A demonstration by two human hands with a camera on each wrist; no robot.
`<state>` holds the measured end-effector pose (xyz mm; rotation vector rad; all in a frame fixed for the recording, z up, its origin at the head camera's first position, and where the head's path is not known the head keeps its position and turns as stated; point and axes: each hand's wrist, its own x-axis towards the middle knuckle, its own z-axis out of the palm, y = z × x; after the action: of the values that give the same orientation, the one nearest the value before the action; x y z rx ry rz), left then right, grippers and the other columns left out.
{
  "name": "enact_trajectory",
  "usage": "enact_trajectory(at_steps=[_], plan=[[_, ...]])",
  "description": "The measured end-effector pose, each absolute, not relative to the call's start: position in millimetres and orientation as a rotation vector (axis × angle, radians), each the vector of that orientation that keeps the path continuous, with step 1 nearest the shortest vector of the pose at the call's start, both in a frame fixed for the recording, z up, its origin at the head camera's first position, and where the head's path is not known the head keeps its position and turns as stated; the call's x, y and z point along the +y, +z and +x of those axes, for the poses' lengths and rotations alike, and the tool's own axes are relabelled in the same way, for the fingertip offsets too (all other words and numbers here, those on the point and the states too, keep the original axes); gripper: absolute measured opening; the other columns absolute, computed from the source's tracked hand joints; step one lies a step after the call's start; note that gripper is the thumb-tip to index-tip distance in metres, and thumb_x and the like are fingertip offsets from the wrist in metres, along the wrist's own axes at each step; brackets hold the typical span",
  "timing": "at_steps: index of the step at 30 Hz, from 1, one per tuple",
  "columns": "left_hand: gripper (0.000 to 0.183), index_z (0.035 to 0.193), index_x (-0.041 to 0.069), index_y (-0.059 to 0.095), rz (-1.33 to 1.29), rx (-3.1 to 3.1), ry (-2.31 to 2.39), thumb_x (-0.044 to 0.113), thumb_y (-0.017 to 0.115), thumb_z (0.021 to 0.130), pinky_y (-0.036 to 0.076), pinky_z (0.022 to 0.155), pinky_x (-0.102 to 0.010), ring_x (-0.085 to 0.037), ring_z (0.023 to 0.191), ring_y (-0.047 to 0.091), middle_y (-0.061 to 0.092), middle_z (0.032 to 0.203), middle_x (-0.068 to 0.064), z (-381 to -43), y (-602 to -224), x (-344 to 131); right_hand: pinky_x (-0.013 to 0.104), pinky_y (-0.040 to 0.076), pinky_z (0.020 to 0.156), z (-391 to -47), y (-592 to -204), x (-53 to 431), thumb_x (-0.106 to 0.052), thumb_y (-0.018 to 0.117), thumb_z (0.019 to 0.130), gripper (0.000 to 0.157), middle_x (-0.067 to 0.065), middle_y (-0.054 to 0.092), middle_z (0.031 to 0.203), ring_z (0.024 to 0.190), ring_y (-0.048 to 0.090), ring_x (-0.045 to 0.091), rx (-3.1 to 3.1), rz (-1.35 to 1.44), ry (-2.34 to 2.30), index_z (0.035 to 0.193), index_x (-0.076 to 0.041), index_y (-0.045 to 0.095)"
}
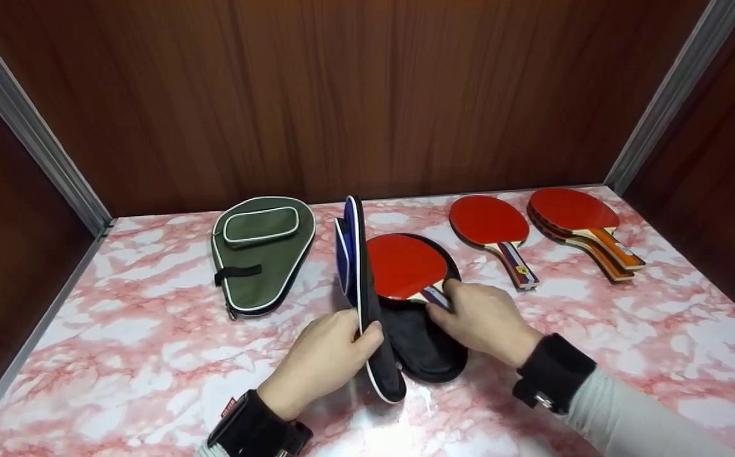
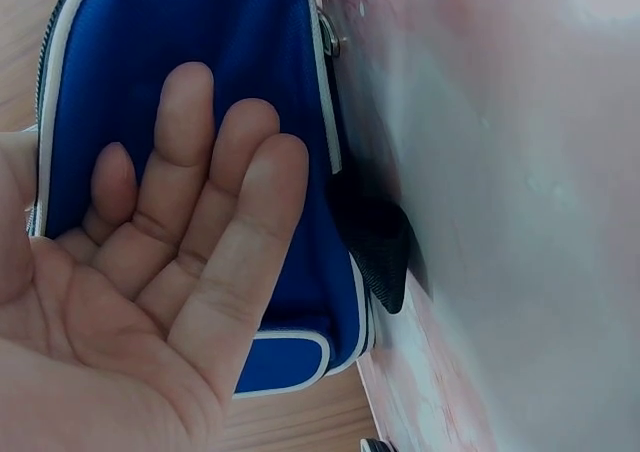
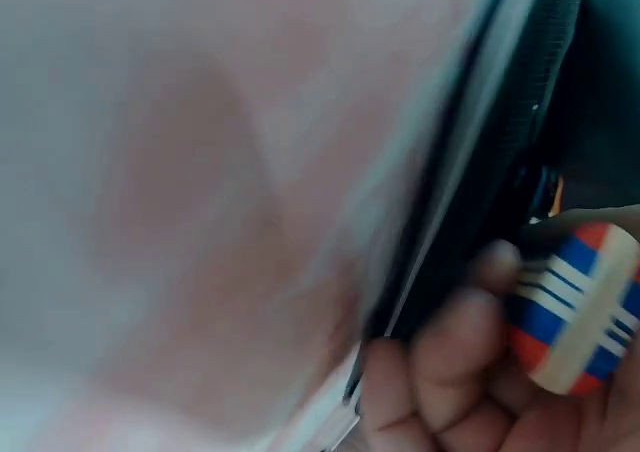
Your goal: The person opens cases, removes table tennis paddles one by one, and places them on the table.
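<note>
A blue table tennis paddle case (image 1: 350, 254) with white piping lies unzipped, its cover standing nearly upright. My left hand (image 1: 323, 352) holds the cover's edge, thumb on the black inner side and fingers against the blue outside; the left wrist view shows those fingers over the blue fabric (image 2: 270, 62). A red table tennis paddle (image 1: 405, 263) lies within the case's black lower half (image 1: 428, 346). My right hand (image 1: 488, 314) grips its handle, whose striped end (image 3: 575, 312) shows in the right wrist view. Part of the blade is hidden behind the cover.
A closed green paddle case (image 1: 278, 254) lies at the left. One red paddle (image 1: 488, 222) rests right of the blue case, with stacked red paddles (image 1: 570, 209) farther right. Wood-patterned panels (image 1: 367, 101) enclose the pink marbled table (image 1: 132, 355) at back and sides.
</note>
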<state>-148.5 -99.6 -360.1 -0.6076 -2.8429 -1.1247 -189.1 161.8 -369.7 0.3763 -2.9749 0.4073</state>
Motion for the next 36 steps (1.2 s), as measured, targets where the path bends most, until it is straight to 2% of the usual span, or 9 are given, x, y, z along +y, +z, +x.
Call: enact_trajectory(at_steps=[6, 14, 22, 30, 36], plan=[[0.038, 0.071, 0.020, 0.061, -0.614, -2.834, -1.120, 0.031, 0.058, 0.108, 0.043, 0.060, -0.037, -0.017, 0.061, 0.052, 0.054, 0.066, 0.007, -148.6, -362.2, -99.6, 0.042, 0.041, 0.060, -188.1, -362.1, 179.0, -0.038, 0.074, 0.102, 0.031, 0.000, 0.053, 0.068, 0.062, 0.054, 0.023, -2.928, 0.356, 0.482, 0.089, -0.013, 0.062], [0.039, 0.070, 0.020, 0.059, -0.628, -2.810, -1.112, 0.030, 0.059, 0.107, 0.042, 0.058, -0.037, -0.016, 0.059, 0.048, 0.050, 0.064, 0.007, -148.3, -362.8, -99.6, 0.049, 0.045, 0.060, -199.4, -342.1, 205.3, -0.043, 0.069, 0.105, 0.032, 0.001, 0.059, 0.072, 0.064, 0.059, 0.026, -2.843, 0.280, 0.434, 0.094, -0.014, 0.064], [0.039, 0.070, 0.020, 0.058, -0.638, -2.810, -1.094, 0.028, 0.058, 0.108, 0.043, 0.059, -0.038, -0.016, 0.059, 0.049, 0.051, 0.064, 0.006, -148.4, -362.1, -99.1, 0.053, 0.047, 0.057, -221.2, -343.3, 241.8, -0.042, 0.066, 0.105, 0.037, 0.011, 0.062, 0.075, 0.064, 0.060, 0.034, -2.914, 0.110, 0.357, 0.094, -0.007, 0.062], [0.040, 0.068, 0.020, 0.057, -0.626, -2.820, -1.084, 0.029, 0.058, 0.108, 0.042, 0.058, -0.038, -0.016, 0.059, 0.048, 0.049, 0.064, 0.007, -148.8, -363.2, -99.2, 0.059, 0.050, 0.068, -243.4, -348.8, 267.3, -0.046, 0.060, 0.107, 0.045, 0.016, 0.063, 0.078, 0.076, 0.065, 0.044, -2.960, -0.012, 0.302, 0.096, -0.002, 0.061], [0.040, 0.068, 0.020, 0.057, -0.624, -2.823, -1.090, 0.030, 0.059, 0.107, 0.042, 0.058, -0.038, -0.015, 0.058, 0.048, 0.050, 0.063, 0.007, -149.3, -363.7, -99.2, 0.062, 0.050, 0.070, -252.6, -353.5, 274.8, -0.046, 0.058, 0.107, 0.051, 0.023, 0.068, 0.083, 0.081, 0.067, 0.052, -2.956, -0.059, 0.253, 0.093, 0.002, 0.065]])
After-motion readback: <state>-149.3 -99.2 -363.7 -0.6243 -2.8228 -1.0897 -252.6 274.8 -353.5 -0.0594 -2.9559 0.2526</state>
